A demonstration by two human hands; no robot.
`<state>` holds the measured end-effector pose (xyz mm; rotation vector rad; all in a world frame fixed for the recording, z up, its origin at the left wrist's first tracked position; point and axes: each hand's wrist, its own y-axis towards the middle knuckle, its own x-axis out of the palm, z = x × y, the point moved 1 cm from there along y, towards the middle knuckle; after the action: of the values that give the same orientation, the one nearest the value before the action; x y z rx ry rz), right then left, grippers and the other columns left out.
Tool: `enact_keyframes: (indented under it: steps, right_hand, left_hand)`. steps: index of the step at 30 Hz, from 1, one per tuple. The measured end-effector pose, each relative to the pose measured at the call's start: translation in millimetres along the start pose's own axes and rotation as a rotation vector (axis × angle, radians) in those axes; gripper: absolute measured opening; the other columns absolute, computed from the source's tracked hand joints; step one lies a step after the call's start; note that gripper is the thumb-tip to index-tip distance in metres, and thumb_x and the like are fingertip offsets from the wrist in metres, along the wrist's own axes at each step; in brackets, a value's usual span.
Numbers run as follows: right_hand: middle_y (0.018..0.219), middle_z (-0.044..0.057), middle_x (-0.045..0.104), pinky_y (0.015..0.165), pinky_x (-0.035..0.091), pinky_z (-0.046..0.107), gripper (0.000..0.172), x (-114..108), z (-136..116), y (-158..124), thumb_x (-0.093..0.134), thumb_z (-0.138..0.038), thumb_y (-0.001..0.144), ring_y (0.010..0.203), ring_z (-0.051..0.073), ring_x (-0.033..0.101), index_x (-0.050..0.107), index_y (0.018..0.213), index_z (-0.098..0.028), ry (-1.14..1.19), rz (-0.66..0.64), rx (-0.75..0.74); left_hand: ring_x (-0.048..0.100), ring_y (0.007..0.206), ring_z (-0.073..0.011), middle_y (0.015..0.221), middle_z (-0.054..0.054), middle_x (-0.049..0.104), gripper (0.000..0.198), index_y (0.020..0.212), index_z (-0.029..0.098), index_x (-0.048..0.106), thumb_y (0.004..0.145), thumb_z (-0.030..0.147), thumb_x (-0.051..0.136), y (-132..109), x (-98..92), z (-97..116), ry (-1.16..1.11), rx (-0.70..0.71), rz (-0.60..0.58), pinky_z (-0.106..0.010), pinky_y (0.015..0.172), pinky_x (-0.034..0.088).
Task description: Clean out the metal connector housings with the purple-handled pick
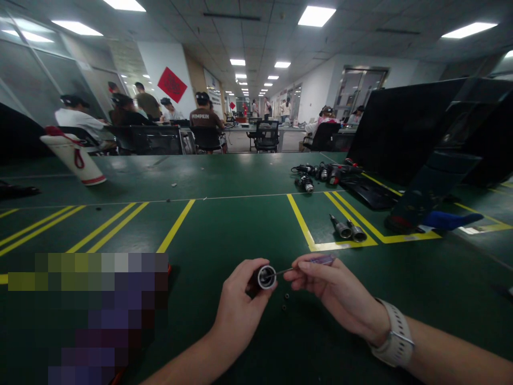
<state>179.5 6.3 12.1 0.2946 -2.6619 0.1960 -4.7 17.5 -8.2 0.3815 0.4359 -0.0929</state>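
My left hand (242,293) is closed around a dark cylindrical part with a bright metal rim (267,277), its round opening turned toward me. A screwdriver (320,260) with a translucent purple handle is pinched in my right hand (332,286). Its thin shaft points left, and the tip reaches into the opening; what it touches inside is too small to tell. Just below and between my hands, two tiny dark pieces (285,302) lie on the green table (224,224).
Two metal cylindrical parts (350,231) lie inside a yellow-taped area at right. Behind them are several tools (320,174) and a black tray (371,191). A dark upright cylinder (430,187) stands farther right, a white cup (76,159) at back left. People sit beyond the table.
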Motion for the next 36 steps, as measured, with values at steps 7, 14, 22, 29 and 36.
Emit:
enact_keyframes:
  steps: [7,14,22,29,36]
  right_hand:
    - [0.080,0.004,0.073,0.066,0.054,0.029,0.009,3.7,-16.5,-11.3,0.063,-0.019,0.083,0.073,0.016,0.067,0.071,0.087,-0.019,-0.631,-0.085,-0.379]
    - [0.083,0.006,0.071,0.065,0.052,0.033,0.026,18.2,-17.8,-23.6,0.052,-0.008,0.085,0.072,0.018,0.064,0.063,0.106,-0.018,-1.108,-0.211,-0.757]
    - [0.091,0.010,0.071,0.074,0.054,0.036,0.034,26.0,-16.1,-30.9,0.049,-0.004,0.083,0.082,0.022,0.066,0.055,0.114,-0.015,-1.319,-0.323,-0.979]
    - [0.090,0.014,0.071,0.075,0.054,0.039,0.027,26.2,-15.9,-32.4,0.049,-0.004,0.080,0.082,0.024,0.065,0.058,0.104,-0.010,-1.417,-0.365,-0.980]
    - [0.091,0.014,0.071,0.074,0.055,0.040,0.029,26.4,-16.1,-33.7,0.049,-0.004,0.078,0.081,0.024,0.065,0.057,0.105,-0.010,-1.427,-0.379,-0.992]
  left_hand:
    - [0.067,0.091,-0.0227,0.100,-0.006,0.068,0.031,0.102,0.020,0.065,0.073,0.011,0.061,-0.8,3.7,-3.3,-0.121,-0.066,0.010,-0.037,0.073,0.057]
    - [0.066,0.095,-0.0237,0.103,-0.008,0.069,0.036,0.105,0.019,0.063,0.070,0.010,0.057,-3.0,2.1,4.0,-0.235,-0.084,-0.003,-0.038,0.078,0.056]
    - [0.067,0.081,-0.0221,0.090,-0.006,0.070,0.023,0.093,0.017,0.065,0.073,0.015,0.054,-2.2,0.7,8.5,-0.268,-0.170,0.019,-0.034,0.067,0.056]
    - [0.066,0.078,-0.0213,0.091,-0.007,0.069,0.024,0.094,0.016,0.064,0.074,0.015,0.053,-1.9,2.0,7.5,-0.291,-0.184,0.016,-0.032,0.061,0.055]
    - [0.066,0.077,-0.0214,0.093,-0.008,0.069,0.024,0.095,0.016,0.064,0.073,0.017,0.054,-2.3,2.1,8.6,-0.295,-0.214,0.014,-0.031,0.058,0.054]
